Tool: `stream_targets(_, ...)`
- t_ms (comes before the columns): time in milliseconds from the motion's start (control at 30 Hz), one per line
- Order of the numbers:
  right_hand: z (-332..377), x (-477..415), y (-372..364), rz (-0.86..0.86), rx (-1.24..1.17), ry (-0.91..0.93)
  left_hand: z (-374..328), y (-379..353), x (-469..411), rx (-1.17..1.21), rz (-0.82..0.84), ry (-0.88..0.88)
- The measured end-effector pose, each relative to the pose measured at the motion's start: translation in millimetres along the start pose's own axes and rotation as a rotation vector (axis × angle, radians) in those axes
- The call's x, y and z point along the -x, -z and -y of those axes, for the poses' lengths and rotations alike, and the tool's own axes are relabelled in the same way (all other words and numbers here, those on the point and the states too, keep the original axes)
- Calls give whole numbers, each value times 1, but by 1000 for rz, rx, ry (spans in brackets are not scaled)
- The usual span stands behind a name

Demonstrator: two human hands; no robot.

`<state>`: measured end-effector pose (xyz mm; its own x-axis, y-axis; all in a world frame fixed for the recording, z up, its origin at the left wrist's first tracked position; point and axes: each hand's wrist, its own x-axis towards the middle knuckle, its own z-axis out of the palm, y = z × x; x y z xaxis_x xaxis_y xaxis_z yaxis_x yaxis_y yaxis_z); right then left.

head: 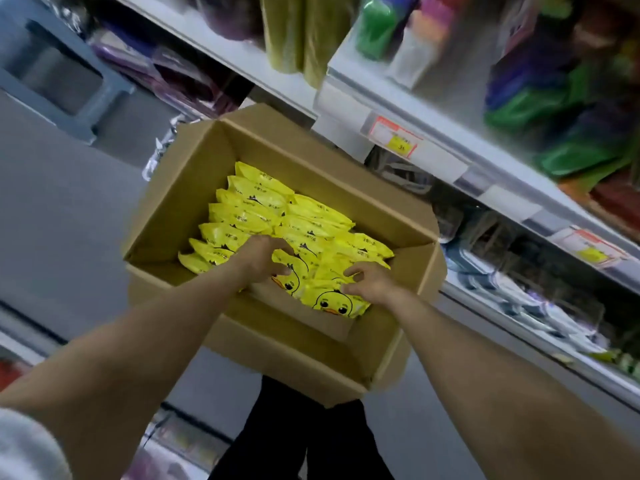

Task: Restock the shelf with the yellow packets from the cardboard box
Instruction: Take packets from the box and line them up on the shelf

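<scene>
The left hand [265, 259] and right hand [369, 280] are inside the open cardboard box [194, 188], fingers curled onto the nearest yellow packets [249, 216]. More rows lie just beyond the hands. The shelf [491, 188] on the right is blurred, and its goods are unreadable.

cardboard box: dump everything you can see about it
The cardboard box is plain brown corrugated board, rectangular, with its top open and its flaps folded outward. It sits just in front of the white shelf; what supports it is hidden. Inside, yellow packets stand in overlapping rows, and the nearest ones show a duck face. The left hand and right hand reach in over the near edge, fingers curled onto the packets.
</scene>
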<state>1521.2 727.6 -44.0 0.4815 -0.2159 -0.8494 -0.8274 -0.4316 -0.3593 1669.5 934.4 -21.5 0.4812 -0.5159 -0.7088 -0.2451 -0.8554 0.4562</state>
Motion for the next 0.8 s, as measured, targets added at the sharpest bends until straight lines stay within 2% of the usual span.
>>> stream_targets(133, -17, -33, -18, 71, -17, -57, 18, -23, -40, -41, 47, -109)
stream_targets(267, -27, -53, -41, 13, 15, -118, 34, -40, -64, -260, 38, -162)
stream_targets(433, -24, -64, -55, -103, 169, -136, 43, -48, -76, -529, 131, -173)
stream_targets(600, -23, -60, -66, -116, 402, -96, 45, -55, -80, -535, 144, -157)
stream_targets(733, -24, -59, -67, -114, 438, -49, 41, -58, -82, -706, 208, -181)
stream_targets(800, -23, -59, -61, -84, 372, -28, 42, -61, -77, -724, 241, -112)
